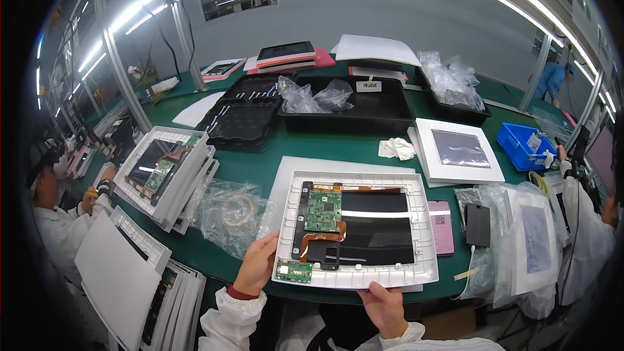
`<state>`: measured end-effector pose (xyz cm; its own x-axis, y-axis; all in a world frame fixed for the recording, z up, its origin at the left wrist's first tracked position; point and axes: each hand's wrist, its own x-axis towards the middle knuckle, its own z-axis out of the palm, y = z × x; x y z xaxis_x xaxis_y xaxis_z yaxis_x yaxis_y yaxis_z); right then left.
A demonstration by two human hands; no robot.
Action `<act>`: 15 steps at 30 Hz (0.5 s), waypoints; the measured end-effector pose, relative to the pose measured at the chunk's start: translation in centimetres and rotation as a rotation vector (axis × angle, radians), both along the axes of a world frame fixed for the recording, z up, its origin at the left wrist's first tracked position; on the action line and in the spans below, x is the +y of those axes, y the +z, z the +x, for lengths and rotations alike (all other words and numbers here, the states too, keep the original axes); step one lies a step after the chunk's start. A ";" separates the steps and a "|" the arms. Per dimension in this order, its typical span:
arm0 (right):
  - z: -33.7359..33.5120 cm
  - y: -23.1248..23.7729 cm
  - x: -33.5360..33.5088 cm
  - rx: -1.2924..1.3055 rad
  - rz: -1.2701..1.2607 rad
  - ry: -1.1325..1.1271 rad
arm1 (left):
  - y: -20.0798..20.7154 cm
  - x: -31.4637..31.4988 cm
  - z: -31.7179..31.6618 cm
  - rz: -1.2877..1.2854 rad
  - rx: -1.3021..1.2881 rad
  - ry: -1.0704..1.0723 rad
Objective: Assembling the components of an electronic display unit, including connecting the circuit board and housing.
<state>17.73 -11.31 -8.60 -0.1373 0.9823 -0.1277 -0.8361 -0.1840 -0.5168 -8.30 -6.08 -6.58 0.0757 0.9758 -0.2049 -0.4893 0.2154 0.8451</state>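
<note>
An electronics assembly factory: a long green workbench [273, 149] holds stacked white panel frames [170, 175], black part trays [242, 116] and bagged components [448, 78] under strip lights [162, 0].

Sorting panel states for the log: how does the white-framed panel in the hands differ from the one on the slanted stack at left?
The held panel lies flat at the table's near edge, gripped by the left hand and right hand; the stack panel leans tilted, untouched. The held panel sits alone on a white sheet; the stack panel tops several similar frames. Both have white frames, dark insides and green circuit boards.
</note>
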 end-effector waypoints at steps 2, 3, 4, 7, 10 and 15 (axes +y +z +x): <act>-0.4 -0.4 0.1 0.043 -0.035 0.010 | -0.6 0.3 -0.4 -0.016 0.028 0.017; -0.7 -0.3 0.2 0.048 -0.053 0.012 | -1.0 0.4 -0.4 -0.019 0.029 0.039; -0.8 -0.3 0.3 0.050 -0.074 0.011 | -1.2 0.4 -0.3 -0.025 0.027 0.058; -0.9 -0.3 0.4 -0.037 -0.112 0.009 | -0.5 0.4 0.1 -0.038 0.043 0.060; -0.6 0.0 0.2 -0.050 -0.127 -0.004 | -0.5 0.4 -0.2 -0.048 0.114 0.028; 2.3 0.4 0.0 -0.033 -0.127 -0.015 | 0.7 -0.5 -0.1 -0.016 -0.003 0.138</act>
